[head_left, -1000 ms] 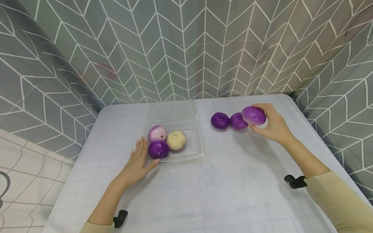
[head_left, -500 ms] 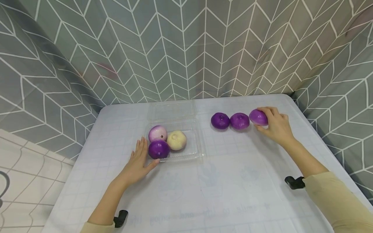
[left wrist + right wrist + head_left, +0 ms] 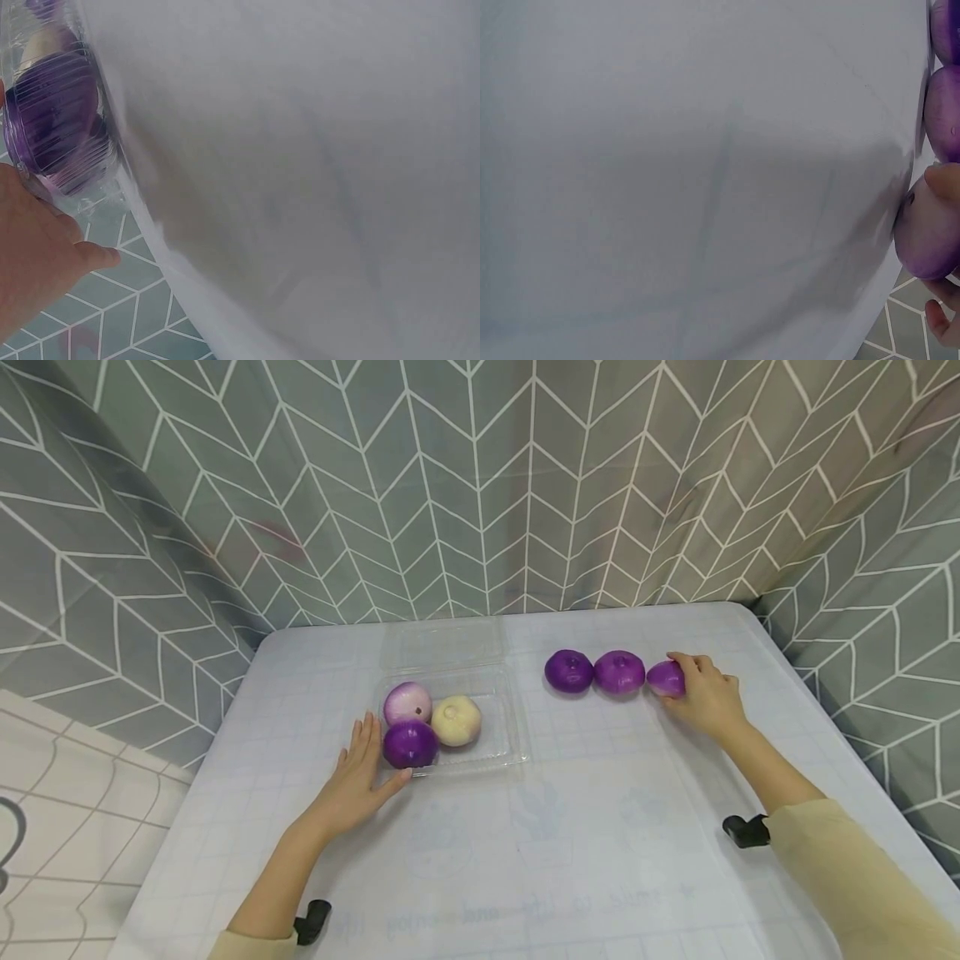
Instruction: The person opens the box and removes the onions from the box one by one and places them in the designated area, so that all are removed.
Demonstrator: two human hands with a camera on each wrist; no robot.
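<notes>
My right grip (image 3: 707, 697) pinches a round, glossy purple onion (image 3: 664, 678) — likely against rolling; my left grip (image 3: 354, 787), thumb spread wide, seemingly steadies the clear rectangular plastic box (image 3: 497, 737).

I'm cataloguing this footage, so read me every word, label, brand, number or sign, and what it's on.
"smile to life and enjoy life": on the white table cover, mirrored and faint; "smile" is least certain.
No readable text on the onions or clear plastic clamshell.
</notes>
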